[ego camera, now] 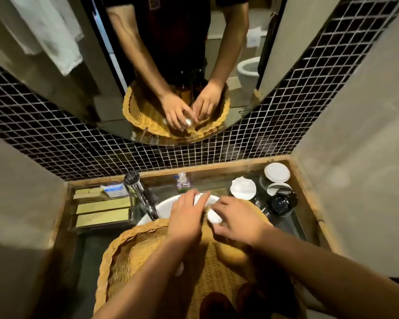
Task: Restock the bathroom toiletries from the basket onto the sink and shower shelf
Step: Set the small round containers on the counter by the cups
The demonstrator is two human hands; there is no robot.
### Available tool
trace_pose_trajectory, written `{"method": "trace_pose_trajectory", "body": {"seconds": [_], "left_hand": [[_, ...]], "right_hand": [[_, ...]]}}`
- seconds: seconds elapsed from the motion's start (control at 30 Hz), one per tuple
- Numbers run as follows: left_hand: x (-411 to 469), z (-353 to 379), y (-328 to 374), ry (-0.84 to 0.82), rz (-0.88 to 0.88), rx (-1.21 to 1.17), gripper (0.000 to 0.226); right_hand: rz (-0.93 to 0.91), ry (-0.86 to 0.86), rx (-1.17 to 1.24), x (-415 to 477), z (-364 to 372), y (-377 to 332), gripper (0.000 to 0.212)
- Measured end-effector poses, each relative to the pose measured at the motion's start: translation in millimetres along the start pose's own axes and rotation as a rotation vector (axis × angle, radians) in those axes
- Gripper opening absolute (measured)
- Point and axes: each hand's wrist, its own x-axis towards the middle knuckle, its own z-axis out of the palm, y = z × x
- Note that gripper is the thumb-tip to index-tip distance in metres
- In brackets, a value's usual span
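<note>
Both my left hand and right hand pinch one white packet in curled fingers over the basket's far rim; I'd lift clear, then set it flat beside the sink.

The basket is golden-tan wicker in a tight weave. The basin at its twelve o'clock is white, as is the small packet over the weave. At the basin's nine o'clock lie olive-gold boxes and a blue-and-white pack. At its three o'clock are white round lids and a glossy black cup. The wall tiles make a black grid with pale grout. The towel is white.
</note>
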Motion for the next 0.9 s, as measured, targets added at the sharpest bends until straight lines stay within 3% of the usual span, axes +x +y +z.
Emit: {"method": "trace_pose_trajectory", "body": {"seconds": [0.1,0.2,0.4,0.53,0.67,0.9], "left_hand": [[41,-23,15,0.055,0.017,-0.069,0.080],[77,-22,26,0.047,-0.006,-0.197,0.051],[135,12,41,-0.138,0.060,-0.244,0.026],[159,33,58,-0.220,0.049,-0.221,0.035],[174,69,62,-0.303,0.047,-0.168,0.050],[196,105,71,-0.385,0.107,-0.090,0.051]], "right_hand": [[0.147,0.172,0.145,11,-26,17,0.039],[0.306,0.260,0.200,21,-43,41,0.037],[0.602,0.200,0.272,18,-58,83,0.028],[0.765,0.153,0.379,4,-50,104,0.050],[0.795,0.200,0.439,-10,-36,124,0.025],[0.839,0.233,0.363,-13,-22,145,0.035]]}}
